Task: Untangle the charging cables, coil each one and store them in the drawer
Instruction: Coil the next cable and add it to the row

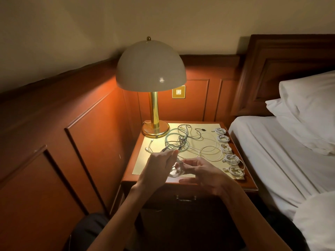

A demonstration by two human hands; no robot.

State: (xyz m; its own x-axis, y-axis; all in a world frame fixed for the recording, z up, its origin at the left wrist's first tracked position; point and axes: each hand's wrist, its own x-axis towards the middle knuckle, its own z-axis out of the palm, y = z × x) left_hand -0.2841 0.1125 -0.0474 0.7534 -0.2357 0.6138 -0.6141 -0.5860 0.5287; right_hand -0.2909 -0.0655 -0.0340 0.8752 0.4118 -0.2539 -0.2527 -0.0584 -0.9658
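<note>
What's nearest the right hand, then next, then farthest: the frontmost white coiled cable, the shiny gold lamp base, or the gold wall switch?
1. Frontmost white coiled cable, just right of the right hand.
2. Shiny gold lamp base, back-left on the nightstand.
3. Gold wall switch, on the panelling behind.

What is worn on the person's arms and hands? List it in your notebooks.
Nothing that shows. The left hand and right hand are gloveless, and both forearms are bare to the picture's lower edge: no sleeve, watch or bracelet. The light is too dim to rule out a thin ring.
</note>
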